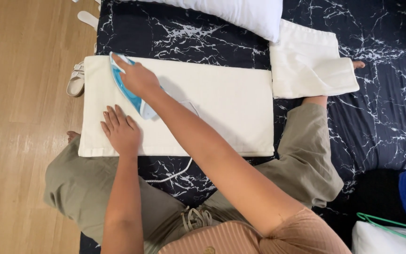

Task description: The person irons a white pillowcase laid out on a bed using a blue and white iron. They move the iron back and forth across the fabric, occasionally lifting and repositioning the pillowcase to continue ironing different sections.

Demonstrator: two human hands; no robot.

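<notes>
A cream cloth lies spread flat on a black mat with white marbling. My right hand grips a blue and white iron that rests on the cloth's left part, its tip pointing to the far left corner. My left hand lies flat on the cloth just in front of the iron, fingers spread and pressing the fabric down. The iron's white cord runs off the cloth's near edge onto the mat.
A folded cream cloth lies to the right, a white pillow beyond. My legs in olive trousers are crossed around the cloth. Sandals sit on the wooden floor at left. A green hanger is at bottom right.
</notes>
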